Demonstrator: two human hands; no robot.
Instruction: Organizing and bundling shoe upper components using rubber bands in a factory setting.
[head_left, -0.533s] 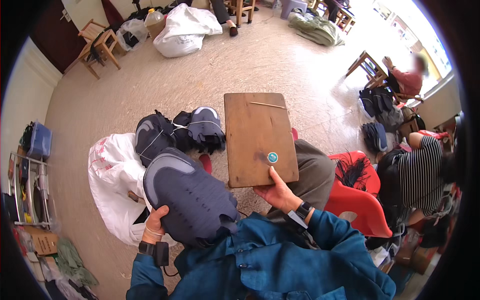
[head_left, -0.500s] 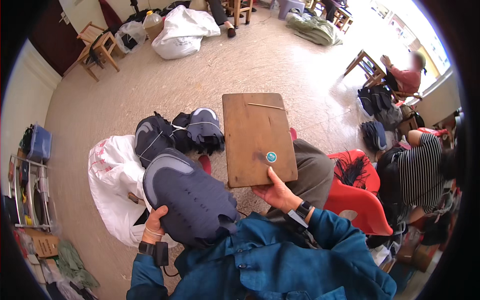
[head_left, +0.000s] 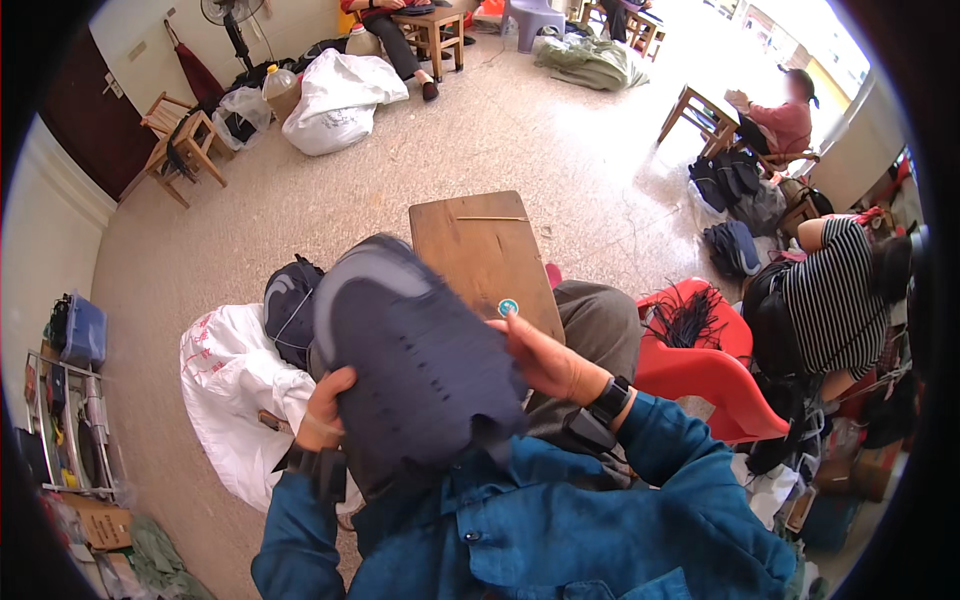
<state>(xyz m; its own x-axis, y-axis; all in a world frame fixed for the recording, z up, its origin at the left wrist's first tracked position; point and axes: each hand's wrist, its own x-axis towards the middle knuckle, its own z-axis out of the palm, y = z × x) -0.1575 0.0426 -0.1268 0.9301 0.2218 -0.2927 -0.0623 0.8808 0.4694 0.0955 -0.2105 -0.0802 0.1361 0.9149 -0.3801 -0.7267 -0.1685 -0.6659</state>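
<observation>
A thick stack of navy shoe uppers (head_left: 420,350) with a grey toe band is tilted in front of me, slightly blurred. My left hand (head_left: 325,410) grips its left edge, thumb on top. At its right edge is my right hand (head_left: 555,365), thumb extended and fingers apart; the stack hides part of the fingers. Behind the stack, a brown wooden board (head_left: 475,245) bears a thin stick (head_left: 490,218) and a round teal sticker, close to my right thumb. A tied bundle of similar uppers (head_left: 290,305) lies to the left, partly covered.
A white sack (head_left: 225,370) lies by my left arm. On my right is a red chair (head_left: 700,390) holding black strands (head_left: 685,318); beyond it sits a person in a striped top (head_left: 840,290). Farther off are a white sack (head_left: 340,95), a wooden chair (head_left: 185,140) and other seated people.
The stack has moved up and right in my left hand, now overlapping the board's near part. My right hand has shifted from the board's near edge to the stack's right edge.
</observation>
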